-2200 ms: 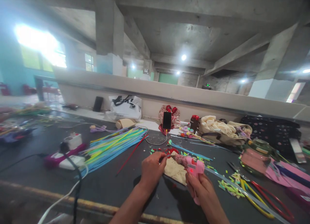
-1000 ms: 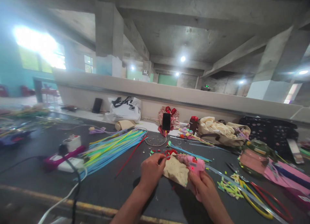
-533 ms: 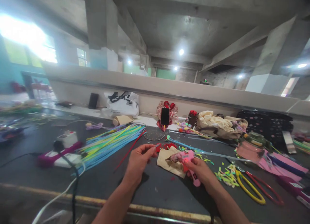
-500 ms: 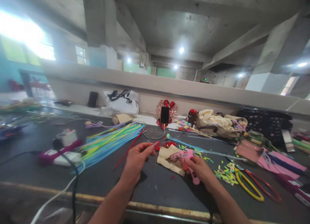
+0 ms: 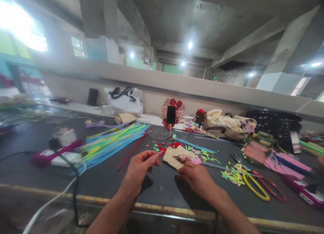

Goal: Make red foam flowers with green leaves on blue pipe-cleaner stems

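Observation:
My left hand [image 5: 142,166] is closed in a pinch, thumb against forefinger; what lies between the tips is too small to make out. Just beyond them lie small red pieces [image 5: 162,150]. My right hand [image 5: 198,178] is curled over a pink hot glue gun [image 5: 191,159], hiding its handle. The gun's nozzle points left, above a folded beige cloth [image 5: 172,157]. More red fuzzy pieces [image 5: 176,145] lie behind the cloth.
Blue, green and yellow pipe cleaners [image 5: 116,143] lie at left, by a purple-white power strip [image 5: 59,153] with cables. Cut bits [image 5: 233,175], scissors [image 5: 255,188] and a jar [image 5: 258,148] are at right. A phone [image 5: 170,115] stands at the back.
My right hand has moved left and turned over the glue gun, so its handle no longer shows. My left hand keeps its pinch. The view has shifted slightly.

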`<state>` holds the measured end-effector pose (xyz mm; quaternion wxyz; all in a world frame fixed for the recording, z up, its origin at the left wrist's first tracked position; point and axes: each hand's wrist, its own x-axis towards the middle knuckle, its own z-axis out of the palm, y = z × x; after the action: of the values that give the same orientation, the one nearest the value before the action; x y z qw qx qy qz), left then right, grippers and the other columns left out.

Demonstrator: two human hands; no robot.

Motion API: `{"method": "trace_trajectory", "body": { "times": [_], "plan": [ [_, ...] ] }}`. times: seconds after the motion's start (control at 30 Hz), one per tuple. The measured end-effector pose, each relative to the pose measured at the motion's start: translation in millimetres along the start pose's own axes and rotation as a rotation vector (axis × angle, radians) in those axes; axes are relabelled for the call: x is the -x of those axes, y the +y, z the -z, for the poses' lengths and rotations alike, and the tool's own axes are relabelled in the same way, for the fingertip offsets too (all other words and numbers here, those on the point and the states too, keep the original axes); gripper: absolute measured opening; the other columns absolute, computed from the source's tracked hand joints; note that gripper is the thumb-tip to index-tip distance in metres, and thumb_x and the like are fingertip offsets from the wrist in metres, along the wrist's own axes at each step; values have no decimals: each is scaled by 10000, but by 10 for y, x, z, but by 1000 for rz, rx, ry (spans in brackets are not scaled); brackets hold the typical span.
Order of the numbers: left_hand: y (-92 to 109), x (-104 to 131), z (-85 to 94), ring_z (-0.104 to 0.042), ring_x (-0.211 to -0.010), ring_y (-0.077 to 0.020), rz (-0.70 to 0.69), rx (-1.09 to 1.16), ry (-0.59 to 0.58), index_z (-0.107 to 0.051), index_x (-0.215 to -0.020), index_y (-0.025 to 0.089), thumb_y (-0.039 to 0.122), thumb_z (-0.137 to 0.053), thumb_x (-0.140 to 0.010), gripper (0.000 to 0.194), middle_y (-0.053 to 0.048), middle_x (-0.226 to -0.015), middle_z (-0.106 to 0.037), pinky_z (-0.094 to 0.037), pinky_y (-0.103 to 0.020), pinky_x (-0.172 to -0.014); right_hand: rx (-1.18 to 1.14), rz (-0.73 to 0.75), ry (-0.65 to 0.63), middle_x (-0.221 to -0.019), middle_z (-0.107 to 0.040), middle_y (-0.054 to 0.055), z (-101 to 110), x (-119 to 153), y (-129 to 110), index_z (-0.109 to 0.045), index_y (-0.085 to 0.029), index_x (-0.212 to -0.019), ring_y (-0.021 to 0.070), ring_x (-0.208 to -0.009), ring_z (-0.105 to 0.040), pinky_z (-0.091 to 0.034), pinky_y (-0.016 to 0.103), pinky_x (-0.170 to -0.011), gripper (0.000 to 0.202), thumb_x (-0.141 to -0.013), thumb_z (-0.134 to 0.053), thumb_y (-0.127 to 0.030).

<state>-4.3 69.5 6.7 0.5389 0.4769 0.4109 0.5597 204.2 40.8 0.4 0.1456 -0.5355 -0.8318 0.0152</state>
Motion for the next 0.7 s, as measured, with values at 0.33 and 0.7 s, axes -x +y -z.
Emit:
{"method": "trace_trajectory", "body": {
  "times": [0.33,0.7],
  "plan": [
    [39,140,-63,-482,-464,-95,38,-55,-66,-648,-627,147,313,-670,-578,174,17,-478,-599,-350,-184,-417,-8,73,-14,-771,-629,39,-85,-53,1,-633,-195,-756,162,-744,-580,-373,227,-614,140,-763,-498,-156],
    [187,299,-101,-456,-471,-93,-9,-314,-144,-653,-619,157,275,-610,-612,126,30,-500,-573,-335,-194,-456,-509,-94,187,-527,-529,-46,375,-41,-132,-551,-168,-768,88,-469,-494,-370,176,-457,99,-781,-453,-167]
  ]
}}
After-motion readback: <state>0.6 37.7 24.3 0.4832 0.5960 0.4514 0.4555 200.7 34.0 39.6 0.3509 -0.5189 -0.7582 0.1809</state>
